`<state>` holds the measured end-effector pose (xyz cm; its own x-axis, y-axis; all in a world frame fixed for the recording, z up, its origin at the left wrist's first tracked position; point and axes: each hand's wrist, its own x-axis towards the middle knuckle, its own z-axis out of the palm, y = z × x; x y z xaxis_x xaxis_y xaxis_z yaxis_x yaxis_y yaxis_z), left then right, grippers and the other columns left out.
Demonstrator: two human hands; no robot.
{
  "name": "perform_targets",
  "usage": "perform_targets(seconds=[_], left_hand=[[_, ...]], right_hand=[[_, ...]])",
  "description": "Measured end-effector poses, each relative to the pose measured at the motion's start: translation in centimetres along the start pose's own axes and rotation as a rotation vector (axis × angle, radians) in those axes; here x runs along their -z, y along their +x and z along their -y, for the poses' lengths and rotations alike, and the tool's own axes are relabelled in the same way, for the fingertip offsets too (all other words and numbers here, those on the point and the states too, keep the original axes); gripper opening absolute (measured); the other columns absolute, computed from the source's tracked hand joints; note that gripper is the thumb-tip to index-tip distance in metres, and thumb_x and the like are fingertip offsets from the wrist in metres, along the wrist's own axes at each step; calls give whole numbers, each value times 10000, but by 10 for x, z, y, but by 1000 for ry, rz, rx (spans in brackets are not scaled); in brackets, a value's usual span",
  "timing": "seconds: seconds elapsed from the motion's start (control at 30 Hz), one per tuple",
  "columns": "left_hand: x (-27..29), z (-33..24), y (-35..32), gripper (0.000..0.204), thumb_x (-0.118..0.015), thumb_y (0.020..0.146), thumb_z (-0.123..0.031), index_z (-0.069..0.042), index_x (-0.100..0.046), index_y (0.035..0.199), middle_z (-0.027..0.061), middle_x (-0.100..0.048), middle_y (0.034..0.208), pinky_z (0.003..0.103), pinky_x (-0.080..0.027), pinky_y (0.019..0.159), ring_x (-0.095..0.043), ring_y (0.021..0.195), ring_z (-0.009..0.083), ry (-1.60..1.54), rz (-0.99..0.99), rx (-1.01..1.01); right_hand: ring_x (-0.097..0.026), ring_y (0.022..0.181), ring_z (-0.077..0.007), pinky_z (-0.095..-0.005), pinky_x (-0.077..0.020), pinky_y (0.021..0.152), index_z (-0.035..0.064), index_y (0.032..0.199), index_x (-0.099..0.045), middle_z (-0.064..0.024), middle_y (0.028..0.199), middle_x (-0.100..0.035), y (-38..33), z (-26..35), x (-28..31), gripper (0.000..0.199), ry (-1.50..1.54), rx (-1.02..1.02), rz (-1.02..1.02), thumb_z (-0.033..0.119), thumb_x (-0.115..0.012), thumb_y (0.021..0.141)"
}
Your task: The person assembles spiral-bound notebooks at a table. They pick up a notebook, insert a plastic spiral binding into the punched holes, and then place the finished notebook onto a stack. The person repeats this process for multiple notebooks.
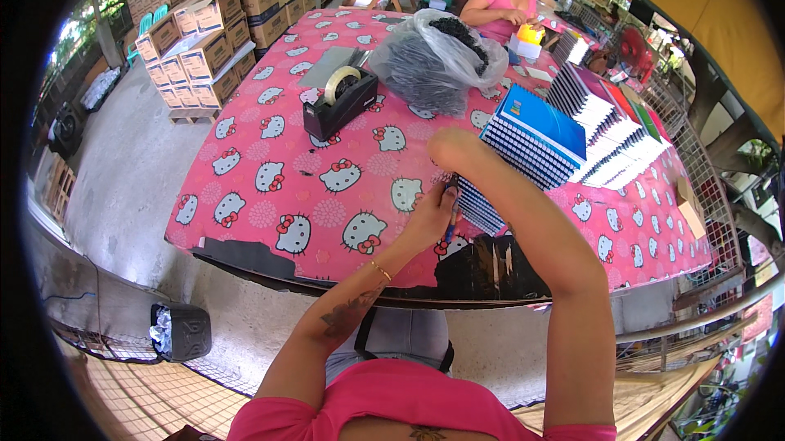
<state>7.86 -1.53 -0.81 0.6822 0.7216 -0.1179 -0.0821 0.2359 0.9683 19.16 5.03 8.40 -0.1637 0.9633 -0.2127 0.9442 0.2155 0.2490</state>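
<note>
Hands work at the near edge of a pink patterned table (pixel 270 155). Left hand (pixel 432 216) pinches a small blue tool (pixel 450 232) against a fanned stack of spiral notebooks (pixel 523 150). Right hand (pixel 458 150) presses on the stack, its grip hidden. Tape dispenser (pixel 337 101) and plastic bag (pixel 433 60) sit beyond.

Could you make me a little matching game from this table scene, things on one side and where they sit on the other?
Things:
1. tape dispenser
2. plastic bag
3. bin
4. cardboard boxes

Places:
A. on the floor under the table's near edge
B. stacked beyond the table's far left corner
C. on the pink tablecloth, left of the bag
D. mid-table, full of dark pieces

Pairs: 1-C, 2-D, 3-A, 4-B
</note>
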Motion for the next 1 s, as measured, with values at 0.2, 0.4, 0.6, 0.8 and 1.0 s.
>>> perform_targets(seconds=[0.2,0.4,0.6,0.8,1.0], left_hand=[[-6,15,-17,319,-398,1018,-295,-50,-469,1210,99,-645,879,325,-548,526,-695,727,217,-62,11,46],[2,19,-1,305,-413,1011,-280,-23,-487,1157,123,-663,921,278,-512,465,-692,691,205,-87,-45,49],[-2,14,0,279,-415,1011,-272,-12,-485,1085,91,-599,763,298,-488,439,-617,561,175,-52,-75,-40],[0,26,-5,298,-401,1023,-295,-47,-482,1167,94,-629,858,300,-499,471,-661,656,185,3,14,13],[1,27,-2,275,-425,1009,-290,-38,-500,1092,103,-650,871,286,-490,464,-681,669,186,-103,-75,65]], right_hand=[[-683,896,-340,-449,-551,735,24,898,-730,-191,956,-697,0,3,1,180,-24,19,-8,95,-620,775],[-686,906,-327,-441,-555,731,47,897,-736,-172,970,-703,2,5,-3,176,-38,28,-12,98,-634,763],[-682,910,-336,-449,-557,725,72,914,-740,-166,994,-700,1,7,1,184,-30,4,58,85,-641,761],[-681,911,-342,-458,-555,728,66,913,-736,-173,991,-698,-1,5,1,182,6,10,22,89,-630,767],[-676,970,-331,-476,-554,743,57,979,-729,-163,1046,-695,3,15,7,221,3,33,26,116,-600,809]])
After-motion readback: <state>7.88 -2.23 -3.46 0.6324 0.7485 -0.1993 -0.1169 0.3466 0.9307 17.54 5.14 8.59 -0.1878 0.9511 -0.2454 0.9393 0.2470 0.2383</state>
